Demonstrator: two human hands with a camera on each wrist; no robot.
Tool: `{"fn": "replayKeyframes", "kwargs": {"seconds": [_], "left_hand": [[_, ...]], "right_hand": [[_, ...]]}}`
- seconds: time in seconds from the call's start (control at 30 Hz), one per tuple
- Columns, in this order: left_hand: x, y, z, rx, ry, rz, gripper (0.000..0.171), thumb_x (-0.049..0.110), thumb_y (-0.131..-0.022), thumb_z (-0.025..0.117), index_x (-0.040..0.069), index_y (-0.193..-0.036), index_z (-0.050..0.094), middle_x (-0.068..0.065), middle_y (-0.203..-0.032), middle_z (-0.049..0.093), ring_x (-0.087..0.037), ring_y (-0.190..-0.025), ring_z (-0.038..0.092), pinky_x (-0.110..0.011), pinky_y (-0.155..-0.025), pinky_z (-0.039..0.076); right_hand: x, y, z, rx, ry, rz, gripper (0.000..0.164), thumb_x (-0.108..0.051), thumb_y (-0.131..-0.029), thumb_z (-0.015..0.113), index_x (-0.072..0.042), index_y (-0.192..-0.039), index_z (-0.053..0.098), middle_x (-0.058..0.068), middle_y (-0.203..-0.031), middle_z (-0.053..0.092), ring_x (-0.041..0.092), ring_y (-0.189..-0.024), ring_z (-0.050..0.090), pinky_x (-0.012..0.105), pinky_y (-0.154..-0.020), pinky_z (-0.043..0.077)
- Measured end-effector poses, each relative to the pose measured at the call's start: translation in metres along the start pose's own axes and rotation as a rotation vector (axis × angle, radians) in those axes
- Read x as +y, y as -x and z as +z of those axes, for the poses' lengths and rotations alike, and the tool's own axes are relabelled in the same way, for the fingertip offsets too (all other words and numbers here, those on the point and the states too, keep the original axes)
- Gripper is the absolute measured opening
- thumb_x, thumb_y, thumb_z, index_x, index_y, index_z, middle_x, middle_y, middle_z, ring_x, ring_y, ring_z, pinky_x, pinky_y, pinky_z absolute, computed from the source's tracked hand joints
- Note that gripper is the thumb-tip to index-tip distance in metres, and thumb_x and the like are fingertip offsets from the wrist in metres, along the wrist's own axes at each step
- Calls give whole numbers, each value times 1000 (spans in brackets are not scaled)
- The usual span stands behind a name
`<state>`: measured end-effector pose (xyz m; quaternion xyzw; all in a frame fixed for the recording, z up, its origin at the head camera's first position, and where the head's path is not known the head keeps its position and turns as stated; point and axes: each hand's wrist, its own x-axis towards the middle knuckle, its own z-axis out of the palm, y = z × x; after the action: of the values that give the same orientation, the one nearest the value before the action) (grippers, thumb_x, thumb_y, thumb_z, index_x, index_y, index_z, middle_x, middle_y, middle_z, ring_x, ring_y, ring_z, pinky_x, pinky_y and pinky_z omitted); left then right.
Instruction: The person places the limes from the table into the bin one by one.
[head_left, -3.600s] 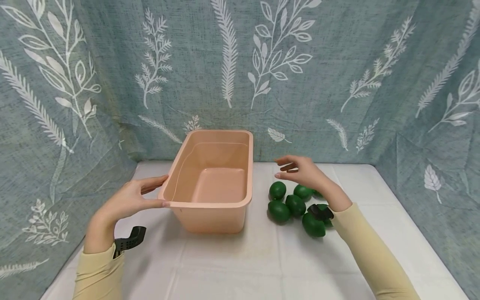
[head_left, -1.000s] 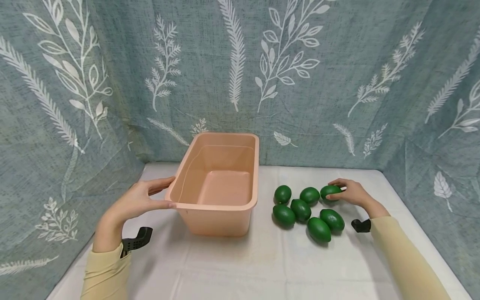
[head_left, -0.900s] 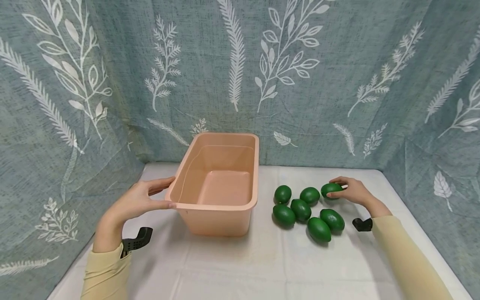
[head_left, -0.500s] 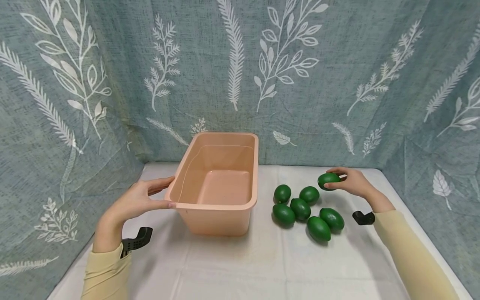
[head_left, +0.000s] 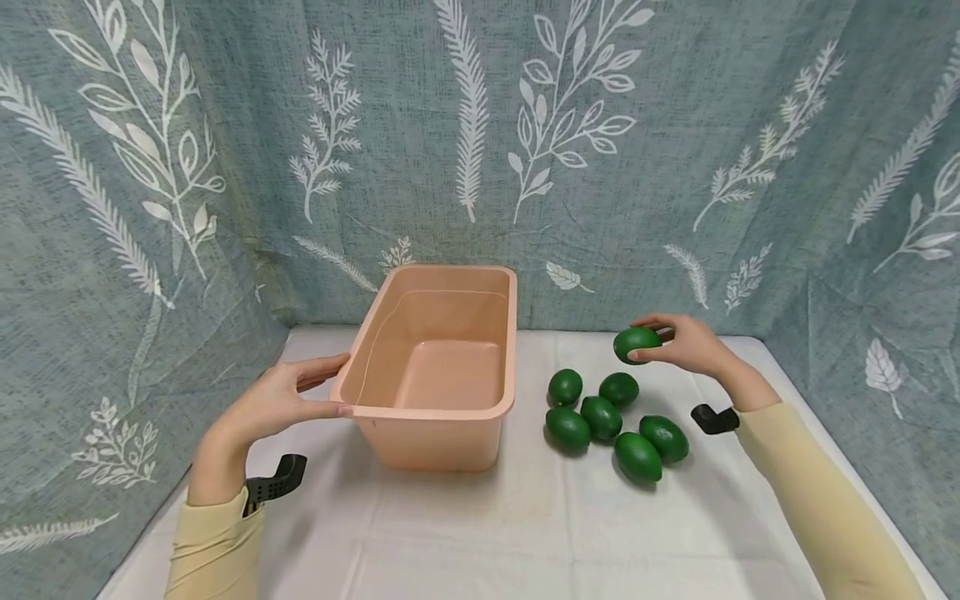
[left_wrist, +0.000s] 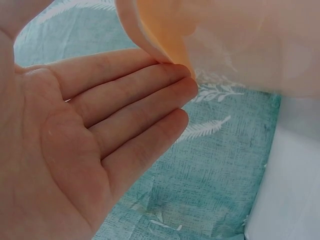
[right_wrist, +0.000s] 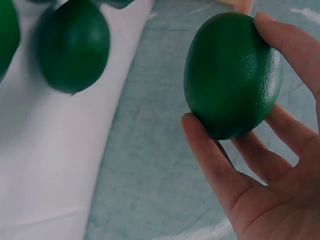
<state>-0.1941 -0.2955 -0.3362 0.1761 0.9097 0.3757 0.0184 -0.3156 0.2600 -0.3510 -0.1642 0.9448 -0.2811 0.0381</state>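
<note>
- Green fruit: I have this one in the right hand, held above the white table toward its back edge.
- Right fingers: grasping that fruit. On the right wrist feed I see the thumb pressing one side and fingertips bearing on the other, with the fruit's smooth, shiny skin showing between them and its long axis roughly upright in that view.
- Left hand: I read these fingers as extended rather than clenched. They touch the left rim of the peach-coloured bin by its near corner, and the thumb lies against the near rim. My left wrist feed shows the fingers straight and side by side, palm in view; the thumb tip is out of that picture.
- The bin stands upright on the table, left of the held fruit and well apart from it.
- I count six more green fruits on the table, between the bin and the right forearm: four bunched nearer the bin, two side by side just right of them and closer to me.
- Each wrist carries a black device beside a pale yellow sleeve.
- Behind everything I see blue-green cloth printed with white leaves.
</note>
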Motion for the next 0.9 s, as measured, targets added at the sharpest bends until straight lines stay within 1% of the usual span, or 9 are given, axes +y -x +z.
{"fn": "replayKeyframes", "kwargs": {"seconds": [0.2,0.43,0.63,0.9], "left_hand": [[0,0,0,-5,9,0,74,38,-81,75,10,-143,45,-10,-145,46,-40,-134,38,-56,-106,38],[0,0,-1,0,7,-9,74,39,-80,75,12,-142,45,-9,-144,46,-40,-134,38,-55,-106,38],[0,0,-2,-2,12,-10,75,38,-80,75,11,-143,45,-10,-145,46,-41,-134,38,-55,-106,38],[-1,0,-1,-5,3,-4,74,40,-81,74,13,-143,45,-9,-144,46,-40,-134,39,-54,-106,39]], "right_hand": [[-19,-6,-4,1,11,-45,70,-56,-77,72,-17,-133,55,18,-134,53,39,-115,57,49,-85,53],[-44,-14,-9,-3,-2,-98,68,-54,-76,73,-19,-131,57,16,-134,53,39,-116,57,51,-88,52],[-68,-22,-10,-27,3,-124,67,-55,-76,73,-20,-131,57,13,-134,53,36,-117,56,49,-87,53],[-99,-31,-5,-44,5,-175,64,-54,-75,74,-24,-129,58,9,-131,56,32,-116,57,43,-85,55]]}}
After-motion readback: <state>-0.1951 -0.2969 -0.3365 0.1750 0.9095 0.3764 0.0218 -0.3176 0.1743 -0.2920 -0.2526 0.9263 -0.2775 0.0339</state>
